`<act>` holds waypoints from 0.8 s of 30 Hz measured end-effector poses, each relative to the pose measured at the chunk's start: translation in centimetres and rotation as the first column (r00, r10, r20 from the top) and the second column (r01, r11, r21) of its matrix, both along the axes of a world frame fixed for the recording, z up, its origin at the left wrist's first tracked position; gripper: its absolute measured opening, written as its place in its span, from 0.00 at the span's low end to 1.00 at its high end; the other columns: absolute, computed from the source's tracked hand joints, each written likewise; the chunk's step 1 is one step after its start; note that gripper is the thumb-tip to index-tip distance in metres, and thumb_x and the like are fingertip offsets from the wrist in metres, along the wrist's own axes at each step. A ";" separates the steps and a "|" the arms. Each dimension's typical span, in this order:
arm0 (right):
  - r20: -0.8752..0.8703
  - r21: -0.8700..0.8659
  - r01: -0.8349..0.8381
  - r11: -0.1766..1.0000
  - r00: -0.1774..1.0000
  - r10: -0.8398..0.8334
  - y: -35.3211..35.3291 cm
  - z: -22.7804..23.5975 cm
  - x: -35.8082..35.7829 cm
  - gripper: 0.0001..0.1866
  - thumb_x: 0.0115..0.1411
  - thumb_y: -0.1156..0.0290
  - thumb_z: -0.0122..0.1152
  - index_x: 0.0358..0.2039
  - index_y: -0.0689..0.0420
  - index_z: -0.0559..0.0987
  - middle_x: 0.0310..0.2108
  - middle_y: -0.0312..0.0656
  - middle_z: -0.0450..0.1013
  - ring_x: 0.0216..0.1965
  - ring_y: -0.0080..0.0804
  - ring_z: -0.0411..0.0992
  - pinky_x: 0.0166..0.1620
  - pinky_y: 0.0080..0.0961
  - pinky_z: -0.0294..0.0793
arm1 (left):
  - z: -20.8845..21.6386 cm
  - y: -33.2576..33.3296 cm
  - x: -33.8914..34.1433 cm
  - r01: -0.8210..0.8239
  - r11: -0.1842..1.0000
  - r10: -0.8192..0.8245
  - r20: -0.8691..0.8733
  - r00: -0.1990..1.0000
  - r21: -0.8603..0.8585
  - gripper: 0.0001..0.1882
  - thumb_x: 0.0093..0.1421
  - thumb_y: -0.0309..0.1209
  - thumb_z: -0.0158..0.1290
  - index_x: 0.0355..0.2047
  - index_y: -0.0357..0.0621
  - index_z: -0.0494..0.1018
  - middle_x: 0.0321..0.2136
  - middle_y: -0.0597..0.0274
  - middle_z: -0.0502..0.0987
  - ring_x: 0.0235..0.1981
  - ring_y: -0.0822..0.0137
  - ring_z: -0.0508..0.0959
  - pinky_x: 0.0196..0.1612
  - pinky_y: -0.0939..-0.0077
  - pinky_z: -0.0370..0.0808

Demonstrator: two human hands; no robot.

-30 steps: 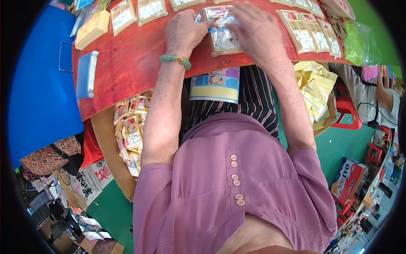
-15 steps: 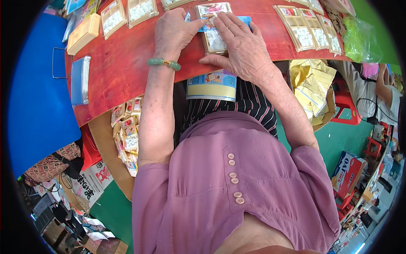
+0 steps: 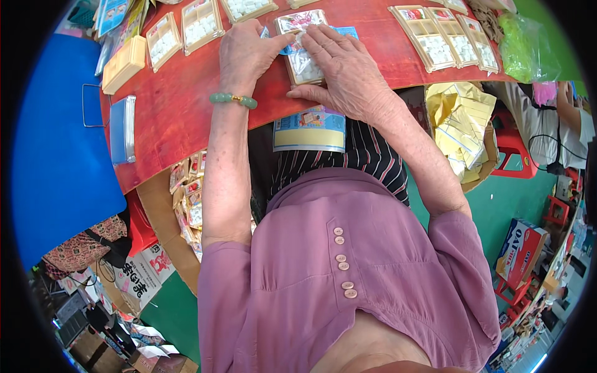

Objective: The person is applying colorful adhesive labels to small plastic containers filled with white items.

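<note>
A tan plastic tray (image 3: 305, 68) with white pieces in its lower compartment lies between my hands at the table's near edge. Its cover looks glossy, and a red-and-white printed picture (image 3: 300, 20) tops its far end. Across its middle runs a blue printed strip (image 3: 285, 50), partly under my fingers. My left hand (image 3: 247, 53), below a green bead bracelet (image 3: 233, 99), is closed on the strip's left end, with the thumb reaching to the tray. My right hand (image 3: 351, 76) lies with fingers spread on the tray's right side, its thumb by the near end.
Similar filled trays stand at the back left (image 3: 203, 26) and right (image 3: 429, 40). Blue-and-yellow printed sheets (image 3: 309, 133) rest on my lap. Cartons flank me: filled packs (image 3: 194, 196) left, crumpled yellow paper (image 3: 460, 124) right. A blue-covered stack (image 3: 122, 129) sits at the left edge.
The tray and both hands have shifted slightly left. The white pieces look shinier through the cover. The right hand stays spread over the tray, and the whole view has tilted a little.
</note>
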State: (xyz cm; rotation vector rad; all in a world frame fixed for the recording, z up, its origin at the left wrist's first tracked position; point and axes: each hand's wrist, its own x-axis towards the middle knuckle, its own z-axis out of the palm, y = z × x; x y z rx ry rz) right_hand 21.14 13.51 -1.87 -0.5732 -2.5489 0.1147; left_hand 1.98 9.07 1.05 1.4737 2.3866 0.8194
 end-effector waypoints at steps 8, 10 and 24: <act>-0.004 -0.025 0.026 0.999 1.000 -0.026 -0.2 -0.6 0.1 0.49 0.50 0.33 0.61 0.59 0.62 0.68 0.61 0.51 0.65 0.64 0.45 0.61 0.64 0.51 0.57 | -0.6 0.3 0.1 0.006 1.000 -0.007 0.041 0.999 0.024 0.24 0.42 0.48 0.68 0.20 0.37 0.75 0.20 0.49 0.78 0.25 0.56 0.79 0.31 0.61 0.73; -0.018 -0.035 0.021 0.999 1.000 -0.021 -0.2 -0.6 0.1 0.49 0.49 0.33 0.61 0.59 0.63 0.68 0.61 0.51 0.65 0.65 0.46 0.60 0.64 0.51 0.57 | -0.9 0.2 0.0 0.001 1.000 -0.003 0.071 0.997 0.028 0.23 0.42 0.47 0.68 0.20 0.37 0.75 0.20 0.50 0.77 0.24 0.57 0.78 0.31 0.61 0.73; 0.005 -0.145 -0.117 0.983 0.993 0.119 -0.5 -0.1 2.5 0.54 0.43 0.39 0.69 0.61 0.66 0.64 0.63 0.52 0.61 0.67 0.47 0.57 0.66 0.40 0.60 | -0.3 -3.5 3.9 -0.054 0.996 0.035 0.251 0.967 0.070 0.18 0.49 0.39 0.66 0.24 0.34 0.76 0.18 0.50 0.77 0.20 0.63 0.76 0.27 0.65 0.71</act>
